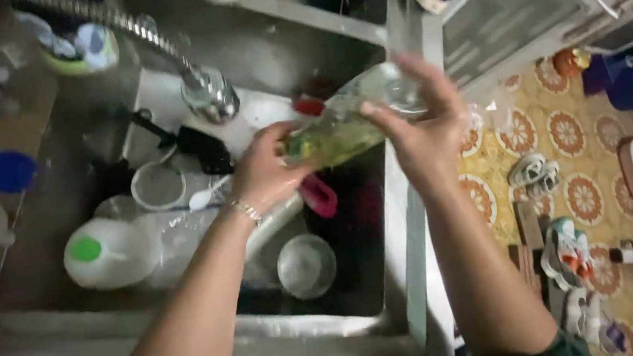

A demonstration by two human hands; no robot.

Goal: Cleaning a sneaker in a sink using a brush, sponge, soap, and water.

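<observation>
We hold a clear glass bottle (353, 117) on its side above the sink (383, 277), right of the faucet (206, 94). Our left hand (268, 169) grips its neck end, where yellowish liquid pools; our right hand (413, 116) wraps its base. We judge this a rinsing step, though blur hides the mouth. Next calls for tilting the neck down over the sink.

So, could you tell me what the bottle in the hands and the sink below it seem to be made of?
The bottle, held by the left hand and right hand, looks like clear glass or hard plastic: you can see through it to yellowish contents. The sink looks like dull stainless steel: grey walls with a soft metallic sheen.
</observation>
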